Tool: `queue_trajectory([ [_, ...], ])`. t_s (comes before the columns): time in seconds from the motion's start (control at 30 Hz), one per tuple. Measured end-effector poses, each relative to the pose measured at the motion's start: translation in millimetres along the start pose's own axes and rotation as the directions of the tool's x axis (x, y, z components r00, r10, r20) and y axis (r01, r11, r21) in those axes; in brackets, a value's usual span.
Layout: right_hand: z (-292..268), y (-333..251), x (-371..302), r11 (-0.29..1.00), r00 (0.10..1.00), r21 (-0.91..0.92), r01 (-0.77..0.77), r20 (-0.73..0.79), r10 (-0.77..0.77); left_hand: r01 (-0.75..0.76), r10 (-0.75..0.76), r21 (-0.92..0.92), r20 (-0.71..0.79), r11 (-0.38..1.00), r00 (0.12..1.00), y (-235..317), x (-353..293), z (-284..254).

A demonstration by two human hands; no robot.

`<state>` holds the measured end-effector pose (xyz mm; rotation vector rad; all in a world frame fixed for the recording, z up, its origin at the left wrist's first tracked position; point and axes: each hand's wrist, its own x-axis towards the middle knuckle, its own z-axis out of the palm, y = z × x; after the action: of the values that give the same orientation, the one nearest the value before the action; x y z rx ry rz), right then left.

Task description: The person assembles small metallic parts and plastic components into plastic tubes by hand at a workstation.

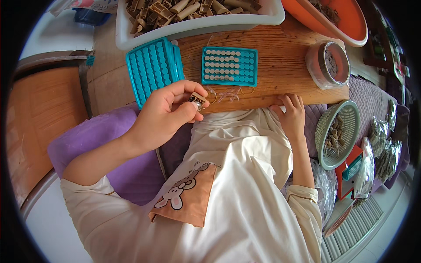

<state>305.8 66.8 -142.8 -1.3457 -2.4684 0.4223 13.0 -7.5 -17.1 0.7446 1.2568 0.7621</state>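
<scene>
My left hand [169,107], closed, pinches a small brown plastic piece [198,100] with dark and shiny metal parts showing inside, held in front of the table edge. My right hand [290,115] rests at the table's front edge with its fingers curled. A small white piece [283,109] shows between its thumb and fingers; its kind cannot be made out. On the table, between the hands and farther back, lies a turquoise tray [248,66] with rows of round pockets, many filled with small whitish discs. Left of it is a stack of similar turquoise trays [151,70].
A white tub [199,30] full of brown plastic pieces stands at the back. At the right back are a clear round container [328,65] and an orange basin [351,33]. A grey-green basket [322,136] of brown pieces sits right of me. Clear plastic strips [229,94] lie near the table edge.
</scene>
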Motion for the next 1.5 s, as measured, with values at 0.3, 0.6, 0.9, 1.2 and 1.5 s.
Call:
queue_trajectory([
  [0.3,12,4,-7,0.997,0.98,-0.004,0.072,-0.184,-0.071,0.039,-0.04,-0.049,-0.018,0.998,0.999,7,-1,-1],
  [0.6,23,2,18,0.998,0.97,0.06,0.005,-0.244,0.01,0.017,-0.02,-0.049,-0.066,0.999,0.998,7,0,-2],
  [0.9,36,26,105,0.991,0.972,0.106,0.082,-0.228,-0.056,-0.003,-0.002,-0.062,-0.087,0.998,0.996,10,-2,-10],
  [1.2,34,35,91,0.959,0.98,0.283,0.004,-0.191,0.053,0.026,-0.033,-0.072,-0.102,0.997,0.994,10,-1,-12],
  [1.5,31,54,78,0.984,0.985,0.077,0.158,0.056,-0.163,0.043,-0.053,-0.083,-0.124,0.996,0.991,6,6,-19],
])
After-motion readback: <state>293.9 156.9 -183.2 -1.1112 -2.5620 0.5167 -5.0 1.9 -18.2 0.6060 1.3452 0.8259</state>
